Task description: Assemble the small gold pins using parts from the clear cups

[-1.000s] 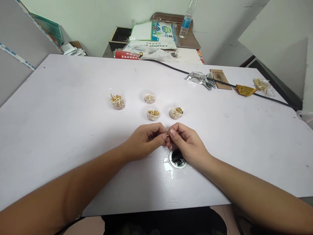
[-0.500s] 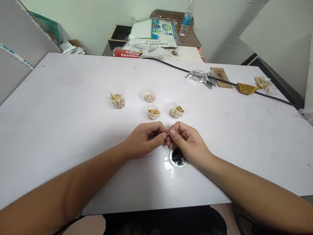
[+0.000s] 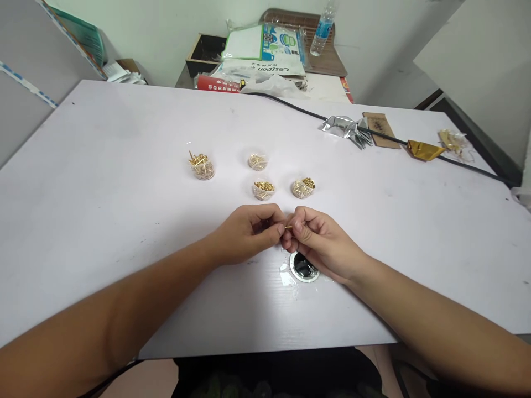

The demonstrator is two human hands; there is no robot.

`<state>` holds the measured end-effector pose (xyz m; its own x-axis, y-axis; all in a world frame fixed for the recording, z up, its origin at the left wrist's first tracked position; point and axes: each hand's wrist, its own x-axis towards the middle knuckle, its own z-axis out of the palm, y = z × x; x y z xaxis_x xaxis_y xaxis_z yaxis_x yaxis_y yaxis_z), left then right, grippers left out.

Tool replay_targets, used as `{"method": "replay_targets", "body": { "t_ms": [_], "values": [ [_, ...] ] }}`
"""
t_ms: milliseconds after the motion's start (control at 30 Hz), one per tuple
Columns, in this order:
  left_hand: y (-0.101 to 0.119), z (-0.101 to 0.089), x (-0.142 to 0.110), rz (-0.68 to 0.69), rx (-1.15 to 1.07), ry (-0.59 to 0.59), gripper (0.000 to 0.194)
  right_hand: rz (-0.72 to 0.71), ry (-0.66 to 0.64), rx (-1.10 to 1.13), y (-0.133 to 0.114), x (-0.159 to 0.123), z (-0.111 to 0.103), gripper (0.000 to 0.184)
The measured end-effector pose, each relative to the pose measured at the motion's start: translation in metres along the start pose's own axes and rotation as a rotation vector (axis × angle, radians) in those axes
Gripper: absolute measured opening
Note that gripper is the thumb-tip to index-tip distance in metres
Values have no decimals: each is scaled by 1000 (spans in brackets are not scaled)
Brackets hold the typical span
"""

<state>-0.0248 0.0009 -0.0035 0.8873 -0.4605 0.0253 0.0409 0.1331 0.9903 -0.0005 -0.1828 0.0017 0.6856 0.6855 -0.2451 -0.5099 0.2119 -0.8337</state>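
Observation:
A thin gold pin (image 3: 288, 227) spans the small gap between my two hands. My left hand (image 3: 255, 235) is closed, thumb and forefinger pinching one end of it. From the other side, the fingertips of my right hand (image 3: 321, 237) are closed on the pin too. The pin's ends are hidden by the fingers. Just beyond the hands stand small clear cups: a middle cup of short gold pieces (image 3: 264, 190), a right cup with paler and darker gold pieces (image 3: 302, 189), a back cup (image 3: 258, 162), and a left cup of longer gold pins (image 3: 202, 167).
A round black hole with a metal rim (image 3: 305, 267) lies partly under my right hand. Across the white table (image 3: 124, 143) runs a black cable (image 3: 290, 110), with silver foil (image 3: 346, 130), cardboard (image 3: 381, 130) and gold foil (image 3: 425, 150) along it. Behind stands a water bottle (image 3: 322, 34).
More of the gold pin shows between the fingertips, as my right hand has shifted slightly away from my left. The whole view has also moved a little.

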Motion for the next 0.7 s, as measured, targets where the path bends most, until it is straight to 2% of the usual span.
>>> {"method": "replay_targets", "body": {
  "t_ms": [467,700],
  "values": [
    [-2,-1,-2,-35,39,14,12,105,9,128,3,0,-3,33],
    [-1,-3,-1,-35,116,16,13,102,35,143,5,-1,-3,33]
  ]
}}
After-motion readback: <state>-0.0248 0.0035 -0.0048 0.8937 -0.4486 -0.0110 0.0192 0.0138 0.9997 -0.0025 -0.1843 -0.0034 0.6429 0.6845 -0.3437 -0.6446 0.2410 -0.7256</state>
